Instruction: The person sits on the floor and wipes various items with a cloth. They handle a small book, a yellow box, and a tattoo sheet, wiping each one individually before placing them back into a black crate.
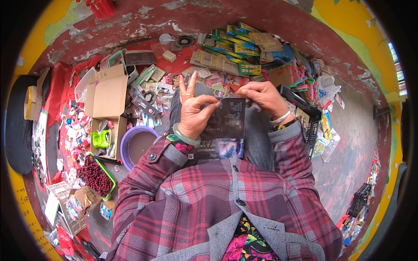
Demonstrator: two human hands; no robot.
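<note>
Both hands pinch the top edge of a dark plastic packet (225, 124) held over the lap: the left hand (193, 114) grips its corner at 10 o'clock, the right hand (262, 96) at 1 o'clock. An open cardboard box (106, 93) and a purple bowl (128, 141) lie at 9 o'clock of the packet.

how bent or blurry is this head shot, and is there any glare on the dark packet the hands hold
Head view: strong fisheye bend, black corners, wall edges curving toward the rim; even soft light with faint shadows; the left hand, right hand and dark packet are sharp, the packet showing a dull sheen, no hard glare.
</note>
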